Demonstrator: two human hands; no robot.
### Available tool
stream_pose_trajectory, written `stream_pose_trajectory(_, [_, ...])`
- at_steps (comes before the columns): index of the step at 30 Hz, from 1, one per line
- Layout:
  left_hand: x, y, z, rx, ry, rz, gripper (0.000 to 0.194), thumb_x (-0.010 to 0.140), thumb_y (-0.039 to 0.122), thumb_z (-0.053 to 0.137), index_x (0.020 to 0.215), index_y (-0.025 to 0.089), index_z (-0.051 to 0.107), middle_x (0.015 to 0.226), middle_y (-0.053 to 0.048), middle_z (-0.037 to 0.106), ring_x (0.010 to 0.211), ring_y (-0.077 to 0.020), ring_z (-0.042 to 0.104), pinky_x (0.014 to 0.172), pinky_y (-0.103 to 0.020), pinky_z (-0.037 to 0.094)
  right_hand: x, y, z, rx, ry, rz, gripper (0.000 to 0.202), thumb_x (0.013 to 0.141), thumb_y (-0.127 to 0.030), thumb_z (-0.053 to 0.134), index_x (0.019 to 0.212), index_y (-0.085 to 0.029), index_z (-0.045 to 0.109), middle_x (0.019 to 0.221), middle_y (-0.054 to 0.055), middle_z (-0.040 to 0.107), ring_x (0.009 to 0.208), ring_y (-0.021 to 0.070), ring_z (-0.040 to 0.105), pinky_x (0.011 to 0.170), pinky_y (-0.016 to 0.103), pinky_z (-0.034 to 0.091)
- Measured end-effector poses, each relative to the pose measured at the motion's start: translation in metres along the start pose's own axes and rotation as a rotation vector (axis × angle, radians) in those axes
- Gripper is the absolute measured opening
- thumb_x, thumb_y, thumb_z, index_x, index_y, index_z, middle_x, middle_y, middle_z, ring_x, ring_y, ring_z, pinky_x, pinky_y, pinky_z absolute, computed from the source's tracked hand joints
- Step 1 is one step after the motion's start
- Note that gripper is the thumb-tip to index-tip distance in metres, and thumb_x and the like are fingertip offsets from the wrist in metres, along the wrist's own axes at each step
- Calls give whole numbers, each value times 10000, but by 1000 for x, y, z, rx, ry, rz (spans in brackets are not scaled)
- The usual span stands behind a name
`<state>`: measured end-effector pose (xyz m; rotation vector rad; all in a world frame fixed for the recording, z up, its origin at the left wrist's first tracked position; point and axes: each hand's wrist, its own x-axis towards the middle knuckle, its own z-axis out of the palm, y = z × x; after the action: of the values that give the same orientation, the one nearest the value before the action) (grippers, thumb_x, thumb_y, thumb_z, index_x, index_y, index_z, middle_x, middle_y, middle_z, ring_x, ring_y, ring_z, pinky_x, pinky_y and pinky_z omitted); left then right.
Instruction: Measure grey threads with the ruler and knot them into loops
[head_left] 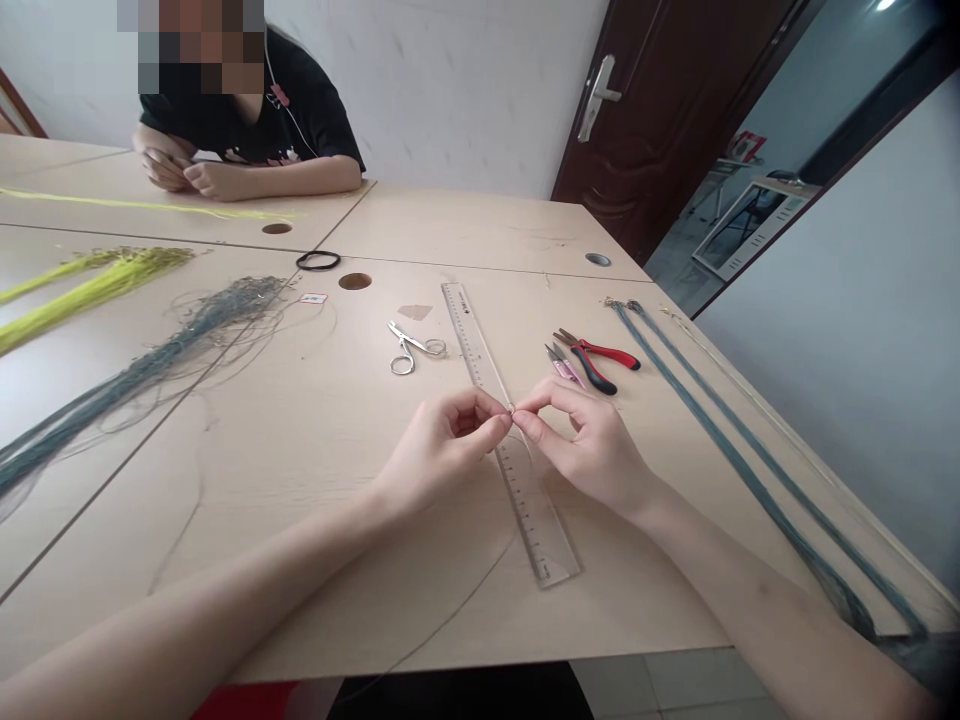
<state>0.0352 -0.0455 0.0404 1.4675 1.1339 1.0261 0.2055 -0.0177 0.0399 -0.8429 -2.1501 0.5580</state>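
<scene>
Thread (450, 622), thin and dark, runs from the near table edge up toward two hands that meet fingertip to fingertip above a clear plastic ruler (510, 440). Both the left hand (439, 445) and the right hand (589, 445) are curled nearly closed, thumbs and forefingers pinching a tiny pale piece (512, 409) between them; what it is cannot be made out. The ruler lies on a pale wood-grain table (315, 480) made of several tops pushed together, with seams and round cable holes showing. Just beyond the hands lie small silver scissors (409, 348) to the left of the ruler, and red-handled pliers (600, 358) with pink snips (562, 364) to its right. Long grey-blue cords (750, 470) stretch along the right edge of the table. On the left lie a loose grey bundle of thread (150, 360) and yellow-green strands (90, 285), with a black hair band (318, 261) farther back. At the far left another person in a black shirt (300, 110) sits with hands together on the table. Behind are a white wall (465, 90) and a dark brown door (675, 110) standing open onto another room on the right.
</scene>
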Motion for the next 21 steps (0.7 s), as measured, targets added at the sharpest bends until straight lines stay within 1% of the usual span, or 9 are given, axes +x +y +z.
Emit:
stream_pose_trajectory(7, [-1,-4,1,52,1,6,167,844,233,532,714,140,580,612,36,504,577,-85,443,530,-207,336,-2,5,1,-188,18,-201,134,894,-131,489,781,-184,539,772,24,562,754,163,522,728,316,425])
stream_pose_trajectory(10, [-1,-7,1,94,-7,21,156,849,235,518,740,146,586,653,22,549,618,-99,485,554,-215,364,-2,6,1,-257,33,-263,136,889,-123,482,774,-171,535,767,35,548,741,168,511,721,324,420])
stream_pose_trajectory(13, [-1,-9,1,146,8,45,138,841,215,515,740,150,585,677,13,584,645,-110,516,588,-230,385,-1,5,1,-305,38,-286,147,880,-106,471,759,-162,532,743,36,534,721,167,498,726,328,422])
stream_pose_trajectory(17, [-2,-9,1,199,37,79,114,808,162,529,710,150,586,643,25,582,613,-97,496,581,-227,366,-1,3,2,-341,36,-289,152,876,-99,471,750,-154,535,732,39,529,715,168,489,733,326,419])
stream_pose_trajectory(21, [-2,-7,2,184,21,85,114,800,149,523,701,154,580,654,27,584,622,-97,493,587,-226,371,-1,2,3,-344,31,-282,140,875,-97,480,759,-151,537,743,36,533,730,165,493,737,315,410])
